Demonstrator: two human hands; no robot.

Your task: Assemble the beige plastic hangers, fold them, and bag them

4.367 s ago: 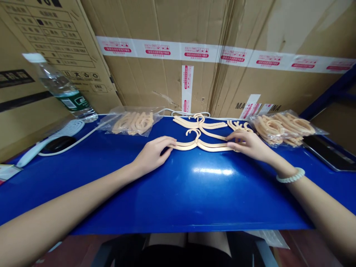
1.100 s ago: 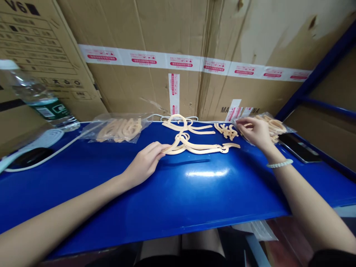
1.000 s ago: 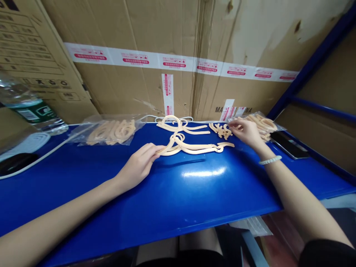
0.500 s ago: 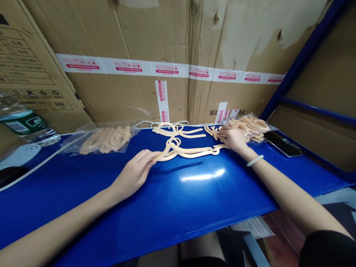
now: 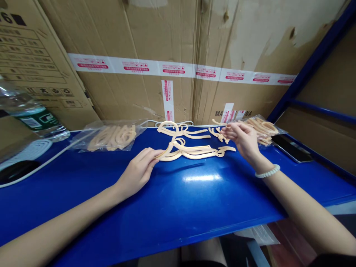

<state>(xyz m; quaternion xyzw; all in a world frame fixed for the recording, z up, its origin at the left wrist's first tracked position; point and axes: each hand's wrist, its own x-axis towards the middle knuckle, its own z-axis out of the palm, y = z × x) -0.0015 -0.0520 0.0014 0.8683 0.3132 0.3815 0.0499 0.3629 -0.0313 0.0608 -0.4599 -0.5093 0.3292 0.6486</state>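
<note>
My left hand (image 5: 141, 168) pinches the left end of a pale wooden-looking scroll piece (image 5: 191, 153), which is curled at the left and runs in long strips to the right. Slightly raised over the small pieces, my right hand (image 5: 243, 139) is closed on a thin pale strip (image 5: 218, 122) that points left from the fingertips. Beneath that hand lie several small branched pale pieces (image 5: 219, 135). Farther back rests a second scroll piece (image 5: 194, 134), with a curl at its left. What the pieces are made of I cannot tell for sure.
Clear plastic bags of pale curved pieces lie at left (image 5: 112, 137) and right (image 5: 261, 128) on the blue table (image 5: 178, 207). A phone (image 5: 292, 148) is at right. A water bottle (image 5: 36, 115), a black mouse (image 5: 18, 170) and a white cable (image 5: 55, 154) are at left. Cardboard (image 5: 125, 96) stands behind.
My right hand has lifted from the small pieces with a thin strip in its fingers. My left hand keeps its hold on the scroll piece. The view has shifted slightly.
</note>
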